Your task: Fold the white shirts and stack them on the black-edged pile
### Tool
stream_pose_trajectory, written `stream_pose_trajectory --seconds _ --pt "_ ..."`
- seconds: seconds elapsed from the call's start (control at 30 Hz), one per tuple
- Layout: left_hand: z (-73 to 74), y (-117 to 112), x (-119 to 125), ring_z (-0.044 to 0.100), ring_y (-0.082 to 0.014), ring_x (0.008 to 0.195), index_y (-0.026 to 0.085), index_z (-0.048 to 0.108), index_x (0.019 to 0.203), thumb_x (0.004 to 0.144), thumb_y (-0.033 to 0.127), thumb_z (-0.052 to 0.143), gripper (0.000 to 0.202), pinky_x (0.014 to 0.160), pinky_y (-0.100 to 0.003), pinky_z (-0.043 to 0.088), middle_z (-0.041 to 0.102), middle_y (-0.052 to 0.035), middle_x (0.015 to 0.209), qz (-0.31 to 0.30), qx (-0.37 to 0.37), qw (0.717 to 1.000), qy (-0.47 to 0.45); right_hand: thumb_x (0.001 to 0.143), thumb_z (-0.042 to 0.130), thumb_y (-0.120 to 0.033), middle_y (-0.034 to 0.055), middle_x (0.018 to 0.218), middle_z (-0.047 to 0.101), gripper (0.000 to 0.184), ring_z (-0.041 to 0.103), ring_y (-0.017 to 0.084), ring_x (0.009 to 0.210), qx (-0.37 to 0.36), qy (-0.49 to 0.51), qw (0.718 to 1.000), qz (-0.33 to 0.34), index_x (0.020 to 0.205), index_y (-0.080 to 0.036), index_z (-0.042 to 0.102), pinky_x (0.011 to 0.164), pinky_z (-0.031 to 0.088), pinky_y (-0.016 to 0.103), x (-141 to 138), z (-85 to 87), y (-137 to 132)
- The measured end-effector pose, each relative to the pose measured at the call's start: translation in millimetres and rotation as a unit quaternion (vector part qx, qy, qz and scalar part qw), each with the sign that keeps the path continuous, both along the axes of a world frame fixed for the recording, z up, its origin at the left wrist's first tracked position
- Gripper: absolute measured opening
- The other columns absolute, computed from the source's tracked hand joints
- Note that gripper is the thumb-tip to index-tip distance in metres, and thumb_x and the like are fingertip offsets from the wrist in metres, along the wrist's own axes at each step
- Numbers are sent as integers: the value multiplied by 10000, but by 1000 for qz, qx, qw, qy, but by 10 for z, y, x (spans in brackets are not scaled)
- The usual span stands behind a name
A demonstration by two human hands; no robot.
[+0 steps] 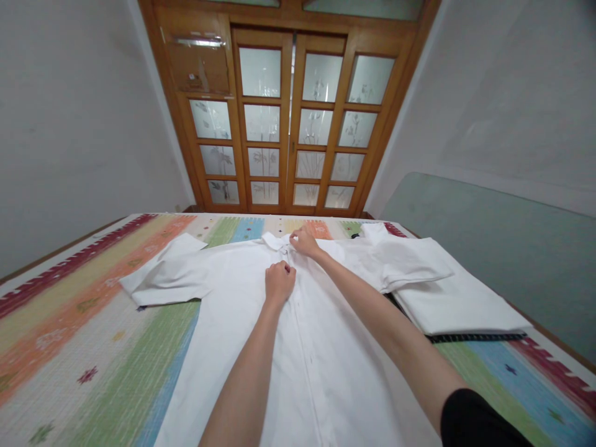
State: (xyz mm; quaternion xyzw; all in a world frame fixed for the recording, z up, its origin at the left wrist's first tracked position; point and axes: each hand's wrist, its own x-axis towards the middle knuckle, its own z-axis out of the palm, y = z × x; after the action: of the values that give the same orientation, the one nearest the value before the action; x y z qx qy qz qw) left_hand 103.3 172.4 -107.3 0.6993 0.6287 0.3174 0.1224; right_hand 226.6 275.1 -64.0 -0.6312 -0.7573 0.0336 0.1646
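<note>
A white shirt (233,323) lies spread out with its front up, the collar (274,241) at the far end and the button placket running down the middle. My left hand (280,280) is closed on the shirt front just below the collar, beside the placket. Slightly farther off, my right hand (305,242) pinches the cloth at the right side of the collar opening. Fingertips of both hands are partly hidden, and any button between them is too small to make out. The left-side sleeve (167,279) stretches outward, somewhat creased.
Folded white cloth (451,298) with a dark edge lies at the right, partly under the shirt's other sleeve. A striped, multicoloured bedspread (107,347) lies underneath. A pale green headboard-like panel (488,248) borders the right side. Wooden doors with glass panes (291,124) stand beyond.
</note>
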Motion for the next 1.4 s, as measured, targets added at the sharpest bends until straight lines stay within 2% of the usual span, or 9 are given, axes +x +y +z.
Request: stream_pose_trajectory --seconds 0.2,0.4,0.53,0.73,0.87,0.97,1.1,1.27,1.4 --pt "0 0 0 651 -230 881 183 664 782 856 225 507 179 807 -322 413 725 -92 837 2 -3 1000 9 938 514 -375 100 1119 706 315 631 192 1034 -66 -11 997 28 1034 -159 722 831 450 228 -481 -56 206" --pt "-17 9 12 646 -231 881 186 661 791 869 230 497 187 805 -330 406 721 -85 840 2 -2 1000 13 898 592 -336 121 1139 701 251 642 224 1051 -76 -42 996 -7 1051 -168 698 796 464 257 -537 -105 296" --pt "-29 19 17 632 -236 907 189 660 796 873 228 494 187 832 -352 390 717 -83 856 6 -2 1000 16 939 526 -271 147 1183 675 250 631 243 1086 -57 -58 997 -12 1134 -181 653 815 463 295 -528 -113 296" --pt "-25 14 18 598 -254 961 178 663 794 871 225 490 196 841 -376 371 704 -96 903 14 -3 1000 28 890 528 -160 174 1174 665 271 608 265 1109 -36 -74 997 -3 1127 -148 657 868 449 333 -628 -133 279" --pt "-24 11 24 588 -255 973 177 672 813 871 228 502 186 839 -373 373 697 -99 914 15 -5 999 28 863 524 -187 120 1226 641 408 540 273 1158 -15 -30 999 3 1266 -193 587 915 433 378 -718 -110 331" --pt "-23 12 27 587 -256 972 176 679 824 875 233 509 187 836 -373 376 696 -100 908 14 -7 1000 28 903 489 -235 78 1305 588 410 473 282 1199 -3 -25 997 68 1299 -278 586 963 393 434 -774 -92 394" --pt "-20 13 22 590 -257 972 172 683 837 872 236 520 178 831 -371 381 699 -104 918 11 -8 999 36 928 515 -283 77 1298 579 266 426 296 1216 1 -110 982 152 1101 -280 717 978 361 443 -829 -73 435" --pt "-22 0 10 598 -265 961 167 695 864 896 248 483 229 812 -375 391 695 -123 920 10 -1 999 54 921 529 -248 162 1269 569 256 437 309 1205 64 -190 971 131 1095 -199 710 944 377 423 -895 -89 429" --pt "-23 -9 -4 601 -278 960 153 708 901 876 208 486 230 794 -379 396 686 -141 934 5 -1 997 73 931 500 -204 211 1301 541 266 437 320 1212 113 -201 969 93 1119 -140 677 939 373 437 -962 -173 427"
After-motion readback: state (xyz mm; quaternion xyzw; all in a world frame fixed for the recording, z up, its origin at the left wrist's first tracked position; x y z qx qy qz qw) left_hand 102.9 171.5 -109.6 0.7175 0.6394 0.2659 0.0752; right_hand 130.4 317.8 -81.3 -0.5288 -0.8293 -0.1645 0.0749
